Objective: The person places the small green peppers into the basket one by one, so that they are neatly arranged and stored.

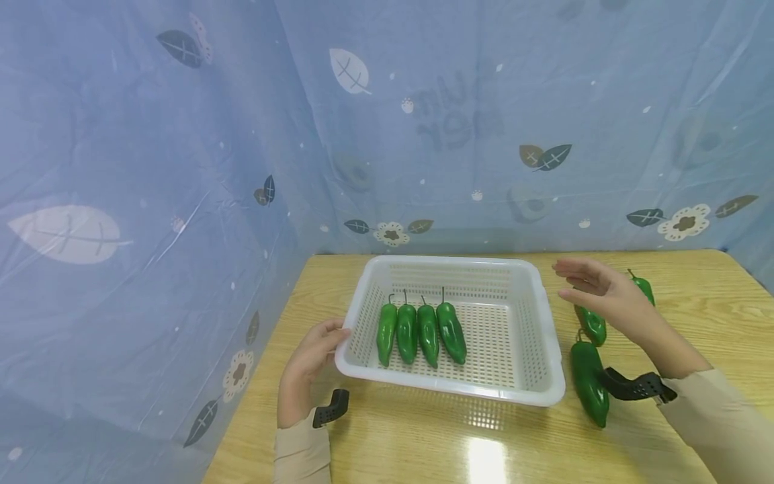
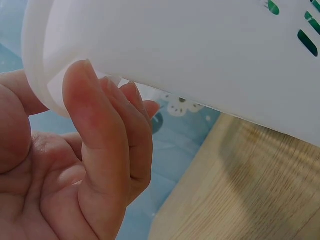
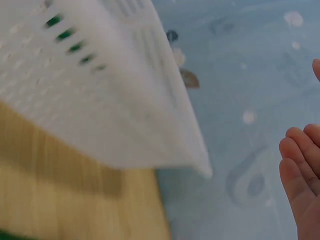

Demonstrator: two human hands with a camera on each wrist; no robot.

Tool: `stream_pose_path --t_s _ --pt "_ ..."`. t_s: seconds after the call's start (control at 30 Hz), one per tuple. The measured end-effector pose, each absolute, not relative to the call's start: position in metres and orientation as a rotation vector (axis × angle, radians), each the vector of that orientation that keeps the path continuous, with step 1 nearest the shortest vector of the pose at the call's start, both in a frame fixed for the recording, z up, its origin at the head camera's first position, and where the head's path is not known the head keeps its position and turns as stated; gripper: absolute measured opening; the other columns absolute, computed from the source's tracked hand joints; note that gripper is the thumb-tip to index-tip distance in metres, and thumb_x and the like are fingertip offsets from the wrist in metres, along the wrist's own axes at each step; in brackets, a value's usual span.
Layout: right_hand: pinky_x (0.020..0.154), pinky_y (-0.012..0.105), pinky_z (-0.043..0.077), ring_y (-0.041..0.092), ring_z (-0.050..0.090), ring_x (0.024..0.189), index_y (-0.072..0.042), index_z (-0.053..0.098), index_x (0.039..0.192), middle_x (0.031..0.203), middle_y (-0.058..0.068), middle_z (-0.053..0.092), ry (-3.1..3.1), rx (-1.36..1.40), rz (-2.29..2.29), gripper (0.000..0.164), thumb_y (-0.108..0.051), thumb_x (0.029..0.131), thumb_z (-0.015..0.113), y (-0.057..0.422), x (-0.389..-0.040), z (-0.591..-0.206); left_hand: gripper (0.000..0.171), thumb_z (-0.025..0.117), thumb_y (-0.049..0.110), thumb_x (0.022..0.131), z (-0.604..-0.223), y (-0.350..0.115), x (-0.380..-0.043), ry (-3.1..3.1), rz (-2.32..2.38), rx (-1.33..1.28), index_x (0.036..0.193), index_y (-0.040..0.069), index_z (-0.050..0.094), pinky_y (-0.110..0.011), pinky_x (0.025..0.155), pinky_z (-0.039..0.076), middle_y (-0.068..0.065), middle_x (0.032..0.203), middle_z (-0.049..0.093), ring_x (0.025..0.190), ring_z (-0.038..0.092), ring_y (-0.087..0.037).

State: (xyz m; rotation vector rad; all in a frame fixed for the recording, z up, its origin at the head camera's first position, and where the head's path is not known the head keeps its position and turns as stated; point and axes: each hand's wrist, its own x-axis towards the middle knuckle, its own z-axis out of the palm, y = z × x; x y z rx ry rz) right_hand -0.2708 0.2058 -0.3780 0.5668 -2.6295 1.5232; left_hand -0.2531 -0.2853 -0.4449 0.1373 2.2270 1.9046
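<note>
A white perforated basket (image 1: 547,336) stands on the wooden table (image 1: 713,316), with several green peppers (image 1: 420,331) lying side by side in its left half. My left hand (image 1: 314,353) holds the basket's near-left corner (image 2: 45,75); the fingers (image 2: 107,150) lie under the rim. My right hand (image 1: 595,288) hovers open just right of the basket with its fingers (image 3: 300,165) straight and holds nothing. Below it three more green peppers lie on the table: a far one (image 1: 644,289), a middle one (image 1: 594,325) and a large near one (image 1: 589,383).
A blue plastic sheet with leaf and flower prints (image 1: 181,168) hangs close behind and to the left of the table. The table's left edge (image 1: 266,363) runs just beside my left hand. Bare wood (image 1: 423,444) lies in front of the basket.
</note>
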Motion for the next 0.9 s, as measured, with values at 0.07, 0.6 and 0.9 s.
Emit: stream_pose_path --t_s 0.07,0.6,0.9 --pt "0.082 0.006 0.044 -0.017 0.047 0.109 -0.007 0.041 0.14 0.127 -0.018 0.05 -2.629 0.55 1.535 0.048 -0.016 0.095 0.057 0.216 -0.266 -0.387 0.039 0.049 0.013 0.097 -0.445 -0.285 -0.253 2.228 1.901 0.141 0.127 -0.013 0.046 -0.036 0.078 0.056 -0.032 0.118 0.058 0.101 0.064 -0.033" --pt "0.078 0.001 0.04 -0.025 0.039 0.102 0.007 0.042 0.133 0.118 -0.028 0.043 -2.715 0.433 1.402 0.049 -0.018 0.094 0.06 0.249 -0.241 -0.453 0.041 0.048 0.014 0.098 -0.445 -0.286 -0.255 2.199 1.905 0.188 0.129 -0.013 0.045 -0.035 0.08 0.055 -0.034 0.123 0.054 0.107 0.061 -0.036" --pt "0.077 0.006 0.044 -0.02 0.047 0.098 0.009 0.042 0.133 0.116 -0.029 0.046 -2.715 0.413 1.442 0.05 -0.015 0.093 0.06 0.255 -0.23 -0.477 0.042 0.048 0.014 0.098 -0.443 -0.286 -0.254 2.195 1.901 0.169 0.129 -0.013 0.044 -0.034 0.08 0.055 -0.034 0.124 0.054 0.108 0.06 -0.04"
